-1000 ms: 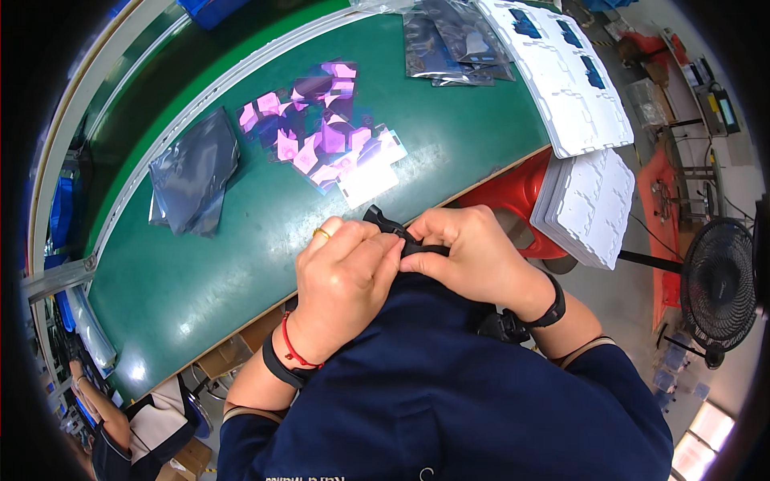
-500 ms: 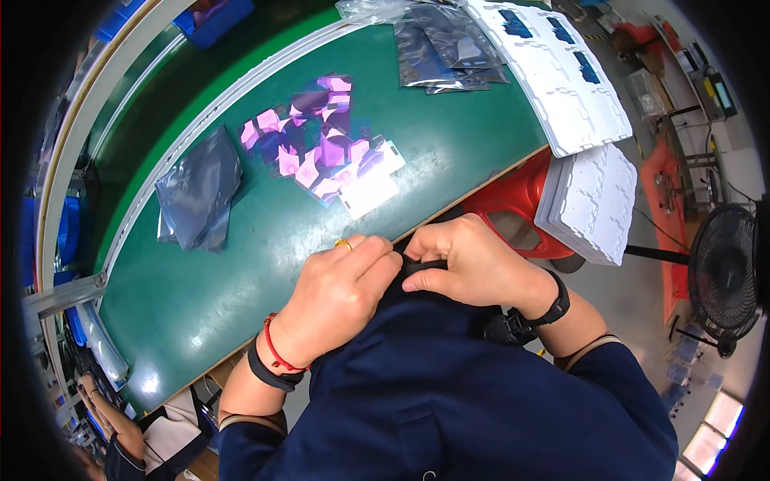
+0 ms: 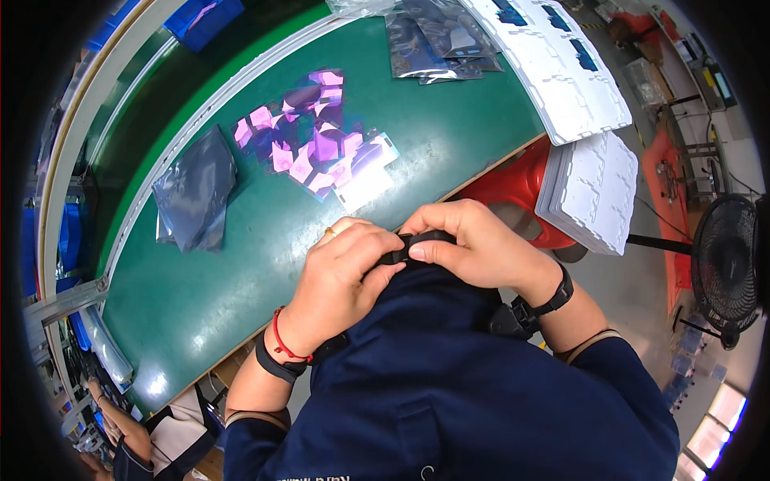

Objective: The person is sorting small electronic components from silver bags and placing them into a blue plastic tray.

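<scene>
In front of my body, at the near edge of the green table (image 3: 265, 280), both hands are closed on a black strap (image 3: 433, 236). My left hand (image 3: 341, 272) pinches its left part, thumb and fingers together. My right hand (image 3: 477, 244) grips the other part, which loops up over the thumb. A small dark piece, perhaps a buckle, shows between the fingertips; its shape is partly hidden. Beyond the hands lie glossy purple-pink film pieces (image 3: 326, 146), overlapping one another, and a bright white sheet (image 3: 365, 191) is at their near end.
Grey plastic bags (image 3: 196, 188) lie at left, more bags (image 3: 441, 44) at the back. White moulded trays (image 3: 553, 80) stand at right with dark blue parts, above a tray stack (image 3: 593, 192) on a red stool (image 3: 521, 196). A black fan (image 3: 726, 272) stands far right; another person's arm (image 3: 124, 421) shows lower left.
My hands have shifted slightly up in the picture, and the left thumb has come into sight. More of the black strap now shows between them. The table scene has moved slightly with the view.
</scene>
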Tool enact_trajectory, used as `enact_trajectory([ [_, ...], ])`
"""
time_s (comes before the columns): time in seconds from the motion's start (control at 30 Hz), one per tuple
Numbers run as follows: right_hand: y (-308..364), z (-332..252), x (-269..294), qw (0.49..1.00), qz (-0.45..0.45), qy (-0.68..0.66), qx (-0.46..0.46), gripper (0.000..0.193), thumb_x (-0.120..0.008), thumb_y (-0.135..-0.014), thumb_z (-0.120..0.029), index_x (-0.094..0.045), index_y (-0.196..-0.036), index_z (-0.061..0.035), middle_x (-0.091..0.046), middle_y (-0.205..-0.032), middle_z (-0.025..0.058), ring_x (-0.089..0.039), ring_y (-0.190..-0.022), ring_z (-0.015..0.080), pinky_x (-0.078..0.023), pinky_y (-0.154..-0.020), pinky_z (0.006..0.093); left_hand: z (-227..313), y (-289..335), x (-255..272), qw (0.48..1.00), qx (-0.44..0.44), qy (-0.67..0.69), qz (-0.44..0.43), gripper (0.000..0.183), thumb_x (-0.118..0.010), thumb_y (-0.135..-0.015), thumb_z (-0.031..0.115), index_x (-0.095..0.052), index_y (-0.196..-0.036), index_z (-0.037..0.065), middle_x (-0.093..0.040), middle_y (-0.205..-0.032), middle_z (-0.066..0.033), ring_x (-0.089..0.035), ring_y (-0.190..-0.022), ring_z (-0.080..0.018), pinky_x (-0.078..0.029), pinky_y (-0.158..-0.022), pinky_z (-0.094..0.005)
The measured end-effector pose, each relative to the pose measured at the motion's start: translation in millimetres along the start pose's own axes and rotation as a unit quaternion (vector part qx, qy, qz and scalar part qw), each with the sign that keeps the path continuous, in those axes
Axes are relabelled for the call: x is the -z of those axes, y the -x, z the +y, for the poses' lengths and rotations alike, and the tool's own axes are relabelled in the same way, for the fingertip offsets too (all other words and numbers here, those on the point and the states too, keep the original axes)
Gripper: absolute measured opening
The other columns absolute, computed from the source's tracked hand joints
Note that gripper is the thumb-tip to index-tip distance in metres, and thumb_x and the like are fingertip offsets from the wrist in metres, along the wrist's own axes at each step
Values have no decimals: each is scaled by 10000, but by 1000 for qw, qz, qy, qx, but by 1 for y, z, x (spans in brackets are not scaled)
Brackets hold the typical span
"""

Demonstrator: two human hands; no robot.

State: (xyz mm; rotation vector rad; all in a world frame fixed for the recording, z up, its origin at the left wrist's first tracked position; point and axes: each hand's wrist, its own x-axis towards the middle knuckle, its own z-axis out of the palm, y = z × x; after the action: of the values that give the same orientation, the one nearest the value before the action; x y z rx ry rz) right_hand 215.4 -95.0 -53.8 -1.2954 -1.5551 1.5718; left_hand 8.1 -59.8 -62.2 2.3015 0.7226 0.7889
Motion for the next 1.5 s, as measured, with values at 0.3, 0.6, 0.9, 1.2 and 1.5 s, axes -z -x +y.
enact_trajectory([
  [0.3, 4, -3, -5, 997, 63, -49, -6, 269, -650, -813, 14, -597, -1076, 23, -606, -909, 17, -534, -754, 48, -439, -674, 207, 2, 10, -7, 860, 253, 437, 76, 279, -747, -690, -54, -664, -949, 4, -672, -863, -104, -650, -848, -199, -509, -728, -304],
  [0.6, -8, -1, -24, 986, 119, 62, 101, 115, -618, -697, 8, -552, -787, -19, -490, -788, 36, -480, -650, 78, -384, -538, 238, -3, 7, -4, 979, 64, 191, 29, 277, -752, -690, -51, -682, -954, -3, -674, -870, -120, -645, -821, -219, -511, -734, -300],
  [0.9, -6, 4, -25, 976, 150, 111, 111, 108, -568, -691, 34, -556, -790, -9, -535, -706, 51, -503, -589, 106, -354, -453, 246, -3, 17, -13, 857, 230, 459, 56, 179, -674, -780, -102, -672, -942, -27, -665, -922, -103, -629, -827, -127, -512, -726, -240],
  [1.2, -9, -7, -11, 984, 38, -155, -78, 105, -624, -781, -8, -614, -864, 56, -613, -711, 47, -554, -508, 54, -456, -424, 204, -4, 0, 11, 995, -16, -61, 77, 326, -724, -661, -9, -722, -963, 111, -567, -914, -84, -554, -890, -245, -487, -707, -337],
  [1.5, -9, -6, -13, 993, 28, -81, -75, 115, -618, -789, 7, -625, -886, 69, -631, -718, 53, -559, -548, 45, -450, -425, 197, 0, 0, 9, 996, -75, -52, 6, 228, -716, -660, -31, -657, -879, -8, -581, -810, -78, -578, -722, -227, -483, -608, -311],
])
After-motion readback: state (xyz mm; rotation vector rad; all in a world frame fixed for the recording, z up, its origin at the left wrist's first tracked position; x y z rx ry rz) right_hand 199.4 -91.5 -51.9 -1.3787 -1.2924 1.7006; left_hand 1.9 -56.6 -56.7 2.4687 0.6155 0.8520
